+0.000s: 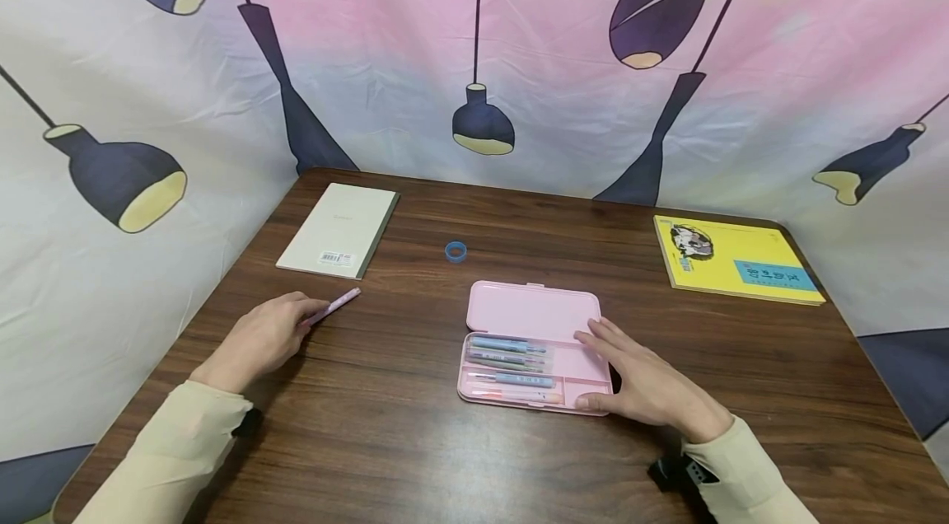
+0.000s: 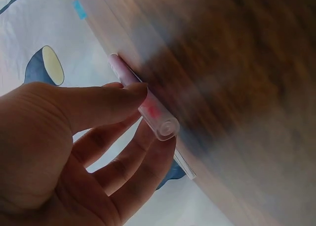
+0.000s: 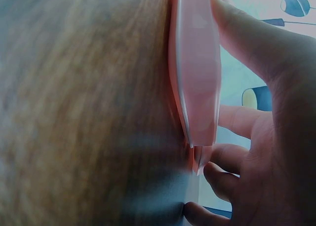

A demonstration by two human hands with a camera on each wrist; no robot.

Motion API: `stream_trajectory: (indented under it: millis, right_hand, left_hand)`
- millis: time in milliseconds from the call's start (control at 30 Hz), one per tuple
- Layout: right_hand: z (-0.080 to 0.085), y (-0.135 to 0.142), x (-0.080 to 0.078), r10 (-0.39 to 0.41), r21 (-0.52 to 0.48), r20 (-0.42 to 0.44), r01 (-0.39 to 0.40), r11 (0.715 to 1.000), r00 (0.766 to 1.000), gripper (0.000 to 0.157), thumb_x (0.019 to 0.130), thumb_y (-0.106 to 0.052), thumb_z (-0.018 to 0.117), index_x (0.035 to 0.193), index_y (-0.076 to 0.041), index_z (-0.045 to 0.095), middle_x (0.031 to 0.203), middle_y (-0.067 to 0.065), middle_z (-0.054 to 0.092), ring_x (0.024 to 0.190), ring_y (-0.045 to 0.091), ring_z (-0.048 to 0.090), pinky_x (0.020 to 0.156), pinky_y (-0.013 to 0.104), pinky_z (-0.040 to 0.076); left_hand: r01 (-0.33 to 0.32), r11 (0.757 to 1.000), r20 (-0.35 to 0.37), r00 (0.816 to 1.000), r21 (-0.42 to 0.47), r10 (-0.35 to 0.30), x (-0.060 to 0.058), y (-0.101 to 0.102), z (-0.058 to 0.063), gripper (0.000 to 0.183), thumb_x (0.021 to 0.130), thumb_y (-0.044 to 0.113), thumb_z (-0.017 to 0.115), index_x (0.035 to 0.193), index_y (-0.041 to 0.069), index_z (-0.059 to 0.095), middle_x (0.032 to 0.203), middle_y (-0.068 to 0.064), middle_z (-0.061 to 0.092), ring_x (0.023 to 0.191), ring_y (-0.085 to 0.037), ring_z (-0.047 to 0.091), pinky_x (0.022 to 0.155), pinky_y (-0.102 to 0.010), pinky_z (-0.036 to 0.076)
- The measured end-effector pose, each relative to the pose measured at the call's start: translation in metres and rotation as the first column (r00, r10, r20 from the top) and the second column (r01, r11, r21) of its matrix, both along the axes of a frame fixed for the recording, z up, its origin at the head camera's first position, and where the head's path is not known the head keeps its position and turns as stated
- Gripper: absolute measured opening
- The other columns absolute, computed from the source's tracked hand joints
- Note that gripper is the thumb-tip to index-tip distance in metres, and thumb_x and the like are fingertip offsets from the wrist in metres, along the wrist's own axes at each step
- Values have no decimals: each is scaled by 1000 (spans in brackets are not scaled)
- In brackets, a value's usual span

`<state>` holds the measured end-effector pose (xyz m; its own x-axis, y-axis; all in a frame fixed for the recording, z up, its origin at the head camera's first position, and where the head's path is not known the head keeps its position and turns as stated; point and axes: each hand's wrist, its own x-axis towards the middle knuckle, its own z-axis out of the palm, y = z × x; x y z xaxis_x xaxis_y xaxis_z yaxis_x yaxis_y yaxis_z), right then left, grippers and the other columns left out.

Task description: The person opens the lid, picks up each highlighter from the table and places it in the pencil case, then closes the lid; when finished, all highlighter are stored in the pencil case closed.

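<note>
Between thumb and fingertips, my left hand (image 1: 268, 340) pinches a slim pink pen (image 1: 335, 306) just over the left part of the table. The left wrist view shows the pen's clear rounded end (image 2: 167, 129) close up. My right hand (image 1: 652, 384) is spread over the right end of a pink pencil case (image 1: 586, 362). Its thumb rests at the near corner and its fingers lie by the raised-back lid (image 1: 532, 310). Inside the case are several pens (image 1: 511, 359) in the left compartments. In the right wrist view the case's end wall (image 3: 200, 72) faces the palm.
A pale notebook (image 1: 339, 227) lies at the back left, beyond the left hand. A blue tape ring (image 1: 455, 251) sits behind the case. A yellow book (image 1: 734, 258) is at the back right of the wooden table (image 1: 415, 458). A lamp-printed cloth (image 1: 400, 54) hangs behind.
</note>
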<state>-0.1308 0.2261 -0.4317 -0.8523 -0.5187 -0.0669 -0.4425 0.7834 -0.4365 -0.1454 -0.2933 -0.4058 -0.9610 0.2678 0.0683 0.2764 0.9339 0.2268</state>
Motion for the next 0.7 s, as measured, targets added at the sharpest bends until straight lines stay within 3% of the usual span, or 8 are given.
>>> stream_trajectory:
  millis: [500,700]
  right_hand:
    - [-2,1,-1,-3,-6,19,3,1000,1000,93,78,-73,66,152,-21,43,162,13,29,150,35,23,111,61,33]
    - [0,0,0,-5,-4,21,5,1000,1000,93,78,-73,66,152,-21,43,162,13,29,150,36,23,111,60,33]
  left_hand:
    - [-1,1000,2,1000,-12,1,0,2,0,30,88,-4,66,117,1,71,102,-9,70,93,-32,67,76,-53,52]
    - [23,1000,-32,999,0,-23,0,1,1,30,88,-4,65,117,2,72,101,-8,70,92,-31,67,77,-53,52]
